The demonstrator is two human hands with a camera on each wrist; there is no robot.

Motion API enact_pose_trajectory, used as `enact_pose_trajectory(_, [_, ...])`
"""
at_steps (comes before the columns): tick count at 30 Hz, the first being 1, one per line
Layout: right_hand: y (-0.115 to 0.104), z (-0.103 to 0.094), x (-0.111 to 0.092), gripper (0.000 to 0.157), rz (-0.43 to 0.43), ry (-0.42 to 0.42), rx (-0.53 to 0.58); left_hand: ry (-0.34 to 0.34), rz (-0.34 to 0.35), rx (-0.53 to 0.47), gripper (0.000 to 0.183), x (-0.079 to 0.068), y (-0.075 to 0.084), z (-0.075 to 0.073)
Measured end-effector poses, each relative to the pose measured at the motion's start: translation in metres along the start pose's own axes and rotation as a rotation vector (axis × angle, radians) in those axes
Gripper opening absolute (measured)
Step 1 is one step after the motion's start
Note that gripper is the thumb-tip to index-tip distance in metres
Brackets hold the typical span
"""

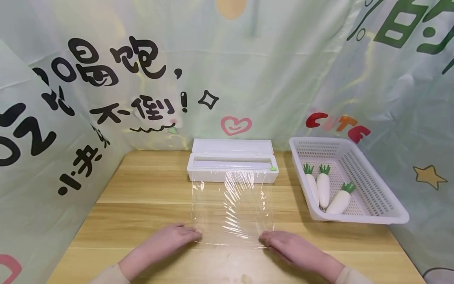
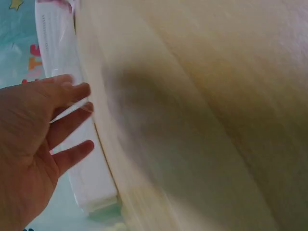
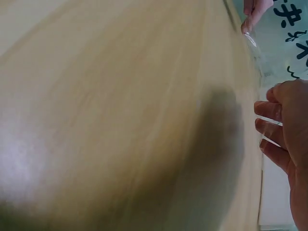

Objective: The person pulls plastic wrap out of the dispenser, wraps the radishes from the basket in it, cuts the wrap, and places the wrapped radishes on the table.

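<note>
A sheet of clear plastic wrap (image 1: 213, 213) stretches toward me from a white wrap dispenser box (image 1: 195, 175), whose lid stands open at the back. My left hand (image 1: 173, 238) pinches the near left corner of the film between thumb and index finger. At the near right corner, my right hand (image 1: 294, 246) pinches the film the same way. In the left wrist view, the other fingers of the left hand (image 2: 38, 130) are spread loosely. Film glints by the fingers of the right hand (image 3: 291, 125) in the right wrist view. A small green slider (image 1: 273, 169) sits at the box's right end.
To the right stands a white perforated basket (image 1: 358, 219) holding three white radishes (image 1: 323, 191) with green tops. Everything rests on a wooden table (image 1: 142, 197). A printed cloth (image 1: 269, 86) hangs behind and along both sides.
</note>
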State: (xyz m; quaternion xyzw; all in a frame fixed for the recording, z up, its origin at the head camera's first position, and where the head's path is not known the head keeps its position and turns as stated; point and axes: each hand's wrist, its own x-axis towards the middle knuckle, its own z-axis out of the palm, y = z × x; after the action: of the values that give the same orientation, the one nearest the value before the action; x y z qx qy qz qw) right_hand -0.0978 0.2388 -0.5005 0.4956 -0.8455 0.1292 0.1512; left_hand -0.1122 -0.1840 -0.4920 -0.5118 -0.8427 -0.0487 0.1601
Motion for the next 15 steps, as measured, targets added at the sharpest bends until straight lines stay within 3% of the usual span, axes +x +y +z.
enact_pose_trajectory(3, [0.001,0.005,-0.002,0.022,0.013,-0.057,0.016,-0.105,0.021,0.048,0.038,-0.001,0.002,0.001])
enact_pose_trajectory(6, [0.002,0.008,-0.006,0.019,0.01,-0.108,0.024,-0.201,-0.023,0.044,0.036,-0.004,0.005,0.002])
enact_pose_trajectory(9, [0.004,0.008,-0.011,0.029,-0.009,-0.129,0.035,-0.276,-0.083,0.003,0.038,-0.009,0.008,0.0])
enact_pose_trajectory(15, [0.011,0.004,-0.028,0.051,-0.016,-0.131,0.049,-0.384,-0.126,-0.069,0.068,-0.015,0.012,-0.008])
